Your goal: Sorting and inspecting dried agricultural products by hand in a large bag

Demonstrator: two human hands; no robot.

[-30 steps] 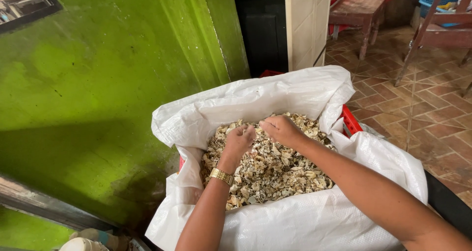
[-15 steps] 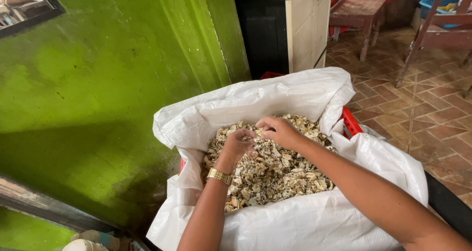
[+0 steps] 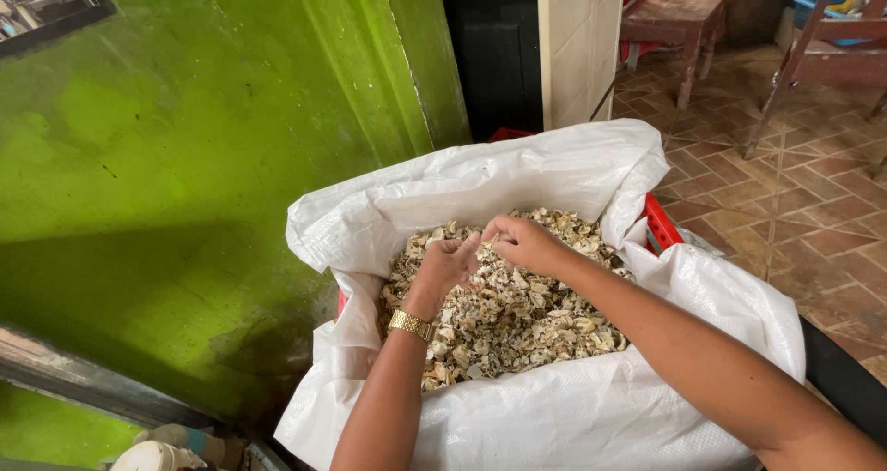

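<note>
Hands meet over the middle of a white woven sack (image 3: 554,416) that lines a red crate (image 3: 662,223), its mouth folded wide over the rim. Your left hand (image 3: 448,263), with a gold watch (image 3: 412,324) on the wrist, is curled loosely with fingertips touching the top of the dried pale shell pieces (image 3: 517,319) that fill the sack; its grip looks half clenched, and you cannot tell from here whether a piece is pinched inside. Your right hand (image 3: 524,242) comes in from the right, knuckles up, fingers bent down into the same heap, just beside the left fingertips; whether it grasps anything is hidden under the hand. The shell pieces lie heaped in the sack's open mouth, between both forearms. A green wall (image 3: 185,175) stands just left of the sack. Beyond it are a tiled floor (image 3: 795,212) and a wooden stool (image 3: 679,18).
</note>
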